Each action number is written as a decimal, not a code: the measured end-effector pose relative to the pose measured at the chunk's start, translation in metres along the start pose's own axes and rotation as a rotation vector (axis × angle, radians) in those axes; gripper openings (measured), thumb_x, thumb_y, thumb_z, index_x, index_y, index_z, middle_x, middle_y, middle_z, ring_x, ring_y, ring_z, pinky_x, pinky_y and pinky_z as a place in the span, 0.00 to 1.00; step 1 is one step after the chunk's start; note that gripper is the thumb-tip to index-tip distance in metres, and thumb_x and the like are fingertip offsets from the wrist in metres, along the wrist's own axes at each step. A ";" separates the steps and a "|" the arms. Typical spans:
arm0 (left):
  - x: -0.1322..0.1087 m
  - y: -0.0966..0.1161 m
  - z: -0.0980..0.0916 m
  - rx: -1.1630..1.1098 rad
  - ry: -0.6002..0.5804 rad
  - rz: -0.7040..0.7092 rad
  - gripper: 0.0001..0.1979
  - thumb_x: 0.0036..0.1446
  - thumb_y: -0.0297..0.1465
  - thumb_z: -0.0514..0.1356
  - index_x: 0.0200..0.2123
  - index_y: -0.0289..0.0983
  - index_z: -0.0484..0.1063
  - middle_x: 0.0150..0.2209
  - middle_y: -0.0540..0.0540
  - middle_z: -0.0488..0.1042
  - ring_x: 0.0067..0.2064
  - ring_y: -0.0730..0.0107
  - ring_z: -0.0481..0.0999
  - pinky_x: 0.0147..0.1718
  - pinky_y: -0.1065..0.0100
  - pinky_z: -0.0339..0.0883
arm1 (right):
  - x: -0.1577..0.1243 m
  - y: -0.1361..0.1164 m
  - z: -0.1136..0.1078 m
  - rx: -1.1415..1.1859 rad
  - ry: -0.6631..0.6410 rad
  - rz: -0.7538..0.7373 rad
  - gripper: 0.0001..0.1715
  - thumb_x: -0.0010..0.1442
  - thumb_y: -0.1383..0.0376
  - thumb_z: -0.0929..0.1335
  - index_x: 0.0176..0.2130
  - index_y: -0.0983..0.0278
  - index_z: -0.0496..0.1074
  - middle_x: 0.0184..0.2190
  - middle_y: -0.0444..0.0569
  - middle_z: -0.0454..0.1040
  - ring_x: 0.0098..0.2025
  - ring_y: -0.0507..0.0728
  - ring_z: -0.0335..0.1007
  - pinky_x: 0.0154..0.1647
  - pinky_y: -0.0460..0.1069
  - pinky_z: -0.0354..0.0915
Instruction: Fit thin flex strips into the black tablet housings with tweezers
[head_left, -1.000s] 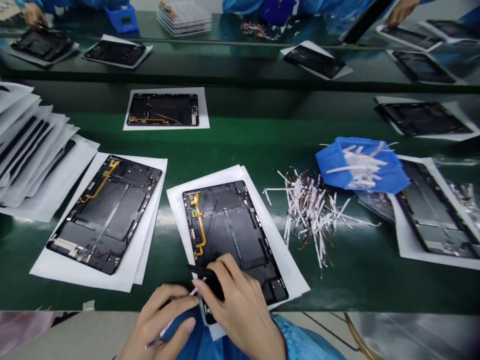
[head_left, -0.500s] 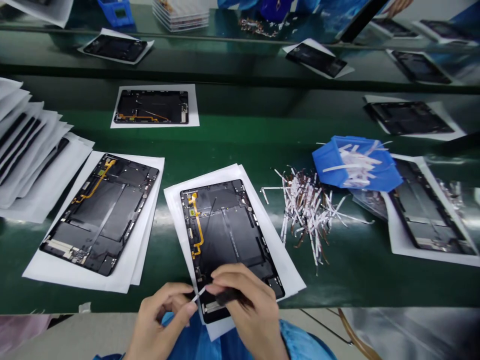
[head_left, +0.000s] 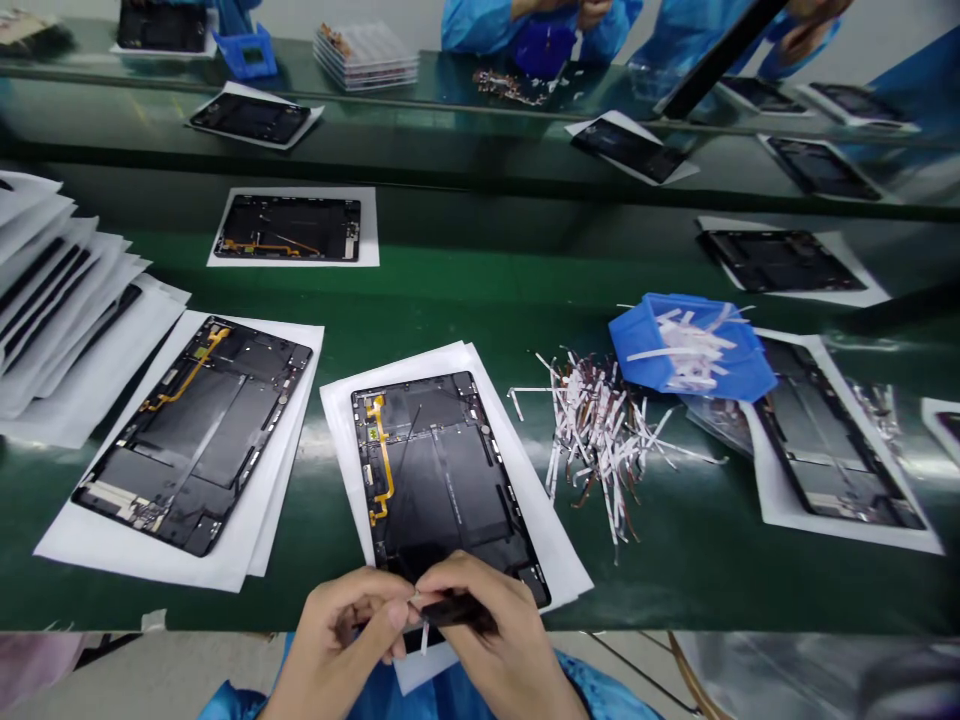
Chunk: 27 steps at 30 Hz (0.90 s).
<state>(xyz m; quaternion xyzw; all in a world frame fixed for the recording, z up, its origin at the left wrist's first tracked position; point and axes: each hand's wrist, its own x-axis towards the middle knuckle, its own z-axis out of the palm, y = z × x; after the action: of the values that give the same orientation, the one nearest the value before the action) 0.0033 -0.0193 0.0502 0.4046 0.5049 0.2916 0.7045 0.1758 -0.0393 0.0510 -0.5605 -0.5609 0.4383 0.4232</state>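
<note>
An opened black tablet frame (head_left: 439, 480) with an orange flex cable lies on white paper in front of me. Both hands meet over its near end. My right hand (head_left: 499, 640) is closed round black tweezers (head_left: 457, 608). My left hand (head_left: 341, 645) pinches a small white strip (head_left: 423, 632) that hangs down at the tweezers' tip.
A second open tablet (head_left: 191, 430) lies on paper at the left, beside a fanned stack of papered units (head_left: 67, 300). A heap of white strips (head_left: 600, 430) and a blue tray (head_left: 690, 345) sit to the right. More tablets and people in blue sleeves are at the far bench.
My hands have drawn back from the tablet's lower edge toward me, and the white strip now hangs free between the left fingers and the tweezers.
</note>
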 end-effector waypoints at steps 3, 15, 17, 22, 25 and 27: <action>-0.003 -0.003 -0.004 0.140 0.003 0.142 0.11 0.61 0.40 0.63 0.35 0.40 0.81 0.28 0.48 0.77 0.28 0.72 0.76 0.29 0.74 0.71 | -0.004 -0.001 0.001 -0.030 -0.035 -0.003 0.09 0.59 0.75 0.68 0.34 0.60 0.72 0.27 0.40 0.74 0.27 0.49 0.72 0.30 0.41 0.66; -0.006 0.003 -0.044 0.547 -0.212 0.467 0.18 0.67 0.28 0.55 0.56 0.48 0.73 0.48 0.46 0.81 0.47 0.64 0.81 0.45 0.68 0.77 | -0.002 0.006 0.000 -0.018 -0.031 -0.229 0.15 0.64 0.75 0.66 0.45 0.58 0.76 0.34 0.45 0.80 0.33 0.52 0.77 0.36 0.45 0.71; 0.001 0.004 -0.051 0.678 -0.164 0.616 0.18 0.66 0.26 0.56 0.57 0.45 0.72 0.51 0.45 0.79 0.52 0.63 0.79 0.49 0.67 0.76 | -0.002 0.002 0.002 -0.028 -0.083 -0.245 0.12 0.66 0.73 0.66 0.42 0.60 0.77 0.33 0.46 0.80 0.33 0.52 0.77 0.36 0.45 0.71; 0.028 0.010 -0.046 0.878 -0.304 1.127 0.27 0.64 0.20 0.58 0.65 0.35 0.62 0.49 0.44 0.81 0.58 0.66 0.75 0.61 0.62 0.67 | 0.005 -0.026 -0.026 0.001 -0.152 -0.339 0.09 0.68 0.69 0.67 0.38 0.62 0.78 0.31 0.46 0.81 0.31 0.50 0.78 0.37 0.43 0.72; 0.041 0.008 -0.041 0.906 -0.304 1.209 0.31 0.62 0.16 0.57 0.67 0.32 0.58 0.45 0.46 0.83 0.56 0.67 0.77 0.63 0.59 0.65 | 0.022 -0.032 -0.082 -0.164 0.113 -0.437 0.10 0.66 0.71 0.67 0.39 0.59 0.78 0.31 0.44 0.81 0.31 0.52 0.79 0.33 0.45 0.74; 0.047 0.003 -0.043 0.879 -0.250 1.188 0.31 0.62 0.16 0.58 0.67 0.32 0.57 0.45 0.46 0.83 0.55 0.66 0.77 0.61 0.58 0.67 | 0.042 -0.022 -0.135 -0.441 0.555 -0.340 0.11 0.64 0.70 0.68 0.35 0.57 0.79 0.30 0.44 0.81 0.33 0.56 0.79 0.35 0.49 0.74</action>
<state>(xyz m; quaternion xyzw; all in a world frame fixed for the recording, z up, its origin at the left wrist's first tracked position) -0.0225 0.0323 0.0238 0.8835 0.1876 0.3459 0.2541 0.2996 0.0056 0.1058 -0.6342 -0.5908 0.0628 0.4948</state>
